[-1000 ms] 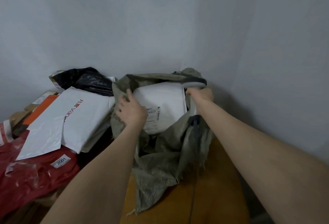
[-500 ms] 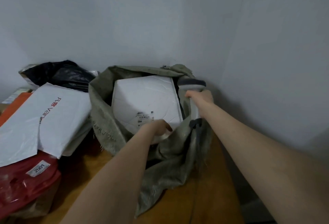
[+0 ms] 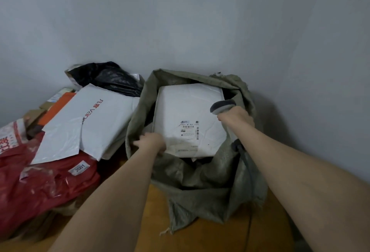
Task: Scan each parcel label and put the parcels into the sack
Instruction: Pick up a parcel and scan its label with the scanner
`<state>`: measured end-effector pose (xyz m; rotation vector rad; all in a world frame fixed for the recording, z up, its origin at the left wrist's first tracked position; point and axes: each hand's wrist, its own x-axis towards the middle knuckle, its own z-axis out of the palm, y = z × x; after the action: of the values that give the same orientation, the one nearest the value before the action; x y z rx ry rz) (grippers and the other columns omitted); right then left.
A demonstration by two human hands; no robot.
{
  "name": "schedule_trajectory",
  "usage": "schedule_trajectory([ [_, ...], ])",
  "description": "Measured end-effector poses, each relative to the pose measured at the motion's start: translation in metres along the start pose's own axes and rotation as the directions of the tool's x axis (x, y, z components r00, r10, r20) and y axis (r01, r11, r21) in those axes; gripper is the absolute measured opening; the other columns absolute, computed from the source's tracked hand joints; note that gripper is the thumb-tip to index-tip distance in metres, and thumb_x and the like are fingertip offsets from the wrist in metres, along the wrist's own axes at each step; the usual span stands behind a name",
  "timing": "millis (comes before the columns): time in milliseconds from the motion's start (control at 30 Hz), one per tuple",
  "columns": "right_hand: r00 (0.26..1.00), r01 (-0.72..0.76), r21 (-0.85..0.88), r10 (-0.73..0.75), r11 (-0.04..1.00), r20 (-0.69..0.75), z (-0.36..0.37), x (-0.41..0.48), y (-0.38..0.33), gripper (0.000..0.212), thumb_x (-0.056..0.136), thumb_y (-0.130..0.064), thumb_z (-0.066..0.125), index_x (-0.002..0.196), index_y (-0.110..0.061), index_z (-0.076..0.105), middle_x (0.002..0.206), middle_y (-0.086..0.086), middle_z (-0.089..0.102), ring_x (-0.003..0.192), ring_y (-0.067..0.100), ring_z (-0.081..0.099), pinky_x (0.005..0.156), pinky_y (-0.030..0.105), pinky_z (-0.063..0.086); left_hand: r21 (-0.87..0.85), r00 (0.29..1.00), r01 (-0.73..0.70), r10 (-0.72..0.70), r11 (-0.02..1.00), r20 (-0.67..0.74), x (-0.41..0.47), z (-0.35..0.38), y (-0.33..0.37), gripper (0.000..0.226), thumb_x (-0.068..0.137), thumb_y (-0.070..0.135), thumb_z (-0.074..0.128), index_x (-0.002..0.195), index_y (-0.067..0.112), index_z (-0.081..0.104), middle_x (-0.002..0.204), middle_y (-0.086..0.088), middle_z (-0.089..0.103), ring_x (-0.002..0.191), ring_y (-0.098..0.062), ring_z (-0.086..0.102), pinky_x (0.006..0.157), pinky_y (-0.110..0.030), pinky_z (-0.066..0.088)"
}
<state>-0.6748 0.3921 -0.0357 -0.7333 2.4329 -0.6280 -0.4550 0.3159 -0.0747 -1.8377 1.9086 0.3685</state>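
We find the white parcel lying label up in the mouth of the sack, not yet down inside. The left hand grips its near-left corner. The right hand, well apart at the right rim, is wrapped round the scanner. Risks noted: the parcel spans the opening and may jam on the slack cloth; the scanner cable trails over the sack and could snag; held at one corner only, the parcel may tip out onto the table.
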Motion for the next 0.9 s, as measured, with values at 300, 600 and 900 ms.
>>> schedule_trajectory([
  [300, 0.961, 0.263, 0.149, -0.273, 0.953, 0.048, -0.003, -0.038, -0.036, 0.016, 0.081, -0.034, 0.057, 0.086, -0.019, 0.061, 0.071, -0.005, 0.072, 0.077, 0.015, 0.065, 0.071, 0.030, 0.050, -0.388, 0.932, -0.131, -0.021, 0.912, -0.362, -0.014, -0.020, -0.019, 0.023, 0.091, 0.025, 0.047, 0.097, 0.012, 0.065, 0.092, -0.009, 0.067, 0.083, -0.029, 0.062, 0.077, -0.043, 0.054],
  [600, 0.761, -0.217, 0.608, -0.258, 0.764, 0.595, 0.043, -0.082, -0.042, 0.014, 0.087, -0.016, 0.061, 0.098, -0.008, 0.058, 0.070, 0.010, 0.065, 0.055, 0.016, 0.050, 0.054, 0.025, 0.045, -0.700, 0.758, -0.141, -0.378, 0.700, -0.531, -0.048, -0.004, -0.064, 0.025, 0.093, 0.039, 0.048, 0.107, 0.020, 0.055, 0.096, -0.002, 0.063, 0.089, -0.025, 0.061, 0.083, -0.043, 0.053],
  [900, 0.605, -0.033, 0.540, -0.413, 0.841, 0.681, 0.107, -0.156, -0.054, 0.007, 0.089, -0.008, 0.060, 0.082, -0.007, 0.060, 0.063, 0.006, 0.060, 0.051, 0.014, 0.055, 0.051, 0.025, 0.048, -0.831, 0.902, 0.115, -0.408, 0.544, -0.143, -0.056, 0.057, -0.138, 0.032, 0.088, 0.024, 0.052, 0.113, 0.004, 0.059, 0.110, -0.018, 0.064, 0.099, -0.035, 0.062, 0.083, -0.038, 0.053],
])
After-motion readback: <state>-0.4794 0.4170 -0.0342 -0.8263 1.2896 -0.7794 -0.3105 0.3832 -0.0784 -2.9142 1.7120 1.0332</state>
